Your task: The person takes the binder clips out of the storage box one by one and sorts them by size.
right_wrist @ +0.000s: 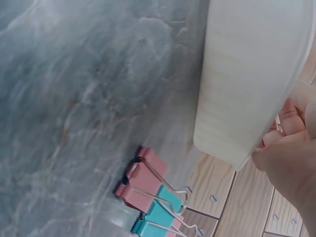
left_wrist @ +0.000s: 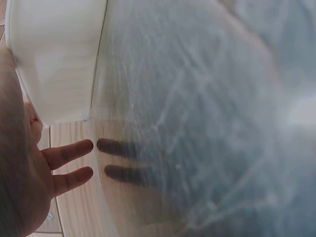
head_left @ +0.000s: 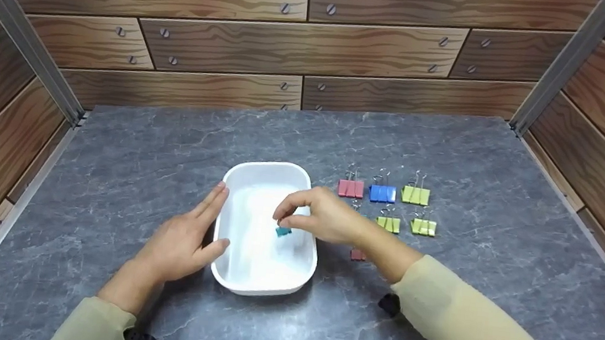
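Observation:
A white rectangular tub (head_left: pixel 263 288) sits in the middle of the table. Over its inside, my right hand (head_left: pixel 326 216) pinches a small teal binder clip (head_left: pixel 283 231) between thumb and fingers, the clip's body hanging below them. Extended fingers of my left hand (head_left: pixel 182 241) rest along the tub's left rim, the thumb lower on the same edge. From the left wrist, two spread fingers (left_wrist: pixel 69 154) show beside the tub's outer wall (left_wrist: pixel 54 59). In the right wrist view, the tub's wall hides the fingertips and the pinched clip.
Right of the tub stand binder clips in rows: pink (head_left: pixel 350 189), blue (head_left: pixel 383 194) and yellow-green (head_left: pixel 415 195) at the back, more yellow-green ones (head_left: pixel 423 227) in front. A red clip (head_left: pixel 358 255) and a teal clip (right_wrist: pixel 160 215) are partly hidden. Wood-patterned walls (head_left: pixel 303 48) enclose the table.

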A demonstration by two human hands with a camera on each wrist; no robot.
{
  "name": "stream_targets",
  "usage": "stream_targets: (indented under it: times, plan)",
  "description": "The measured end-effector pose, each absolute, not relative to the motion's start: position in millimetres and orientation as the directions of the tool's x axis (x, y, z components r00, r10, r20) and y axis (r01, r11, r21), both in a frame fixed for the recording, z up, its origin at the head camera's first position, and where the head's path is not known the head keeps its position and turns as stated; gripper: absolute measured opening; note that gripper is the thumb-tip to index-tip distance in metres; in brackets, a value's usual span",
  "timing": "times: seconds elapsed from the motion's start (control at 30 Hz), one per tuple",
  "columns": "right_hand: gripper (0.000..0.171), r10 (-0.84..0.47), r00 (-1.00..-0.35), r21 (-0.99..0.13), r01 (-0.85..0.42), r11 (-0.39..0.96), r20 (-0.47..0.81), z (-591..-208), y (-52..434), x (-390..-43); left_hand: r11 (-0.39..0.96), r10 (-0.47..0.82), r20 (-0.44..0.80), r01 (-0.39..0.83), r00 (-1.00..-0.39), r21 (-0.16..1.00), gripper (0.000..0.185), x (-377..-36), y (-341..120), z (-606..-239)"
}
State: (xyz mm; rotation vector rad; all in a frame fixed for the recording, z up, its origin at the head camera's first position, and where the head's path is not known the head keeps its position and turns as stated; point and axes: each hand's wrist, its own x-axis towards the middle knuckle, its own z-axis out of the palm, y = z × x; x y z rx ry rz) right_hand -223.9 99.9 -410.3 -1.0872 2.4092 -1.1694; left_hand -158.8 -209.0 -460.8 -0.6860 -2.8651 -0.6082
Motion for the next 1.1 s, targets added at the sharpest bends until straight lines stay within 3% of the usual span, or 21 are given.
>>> stream_targets:
  times: [0.23,0.5,0.9,1.1]
  plan:
    - [0.014,-0.678,-0.723,-0.857,-0.429,0.287,0.134,-397,114,-219,0.813,0.412,0.230,0.470,-0.882,0.344,0.090,-159,-209,-461]
    - [0.015,-0.643,-0.740,-0.854,-0.452,0.257,0.198,-384,159,-215,0.814,0.411,0.226,0.467,-0.883,0.344,0.089,-159,-209,-461]
    - [0.016,-0.574,-0.811,-0.771,-0.436,0.464,0.114,-384,251,-209,0.807,0.416,0.238,0.477,-0.878,0.348,0.088,-159,-209,-461]
    - [0.017,-0.564,-0.823,-0.773,-0.399,0.493,0.065,-394,288,-203,0.806,0.417,0.240,0.479,-0.876,0.349,0.088,-158,-210,-462]
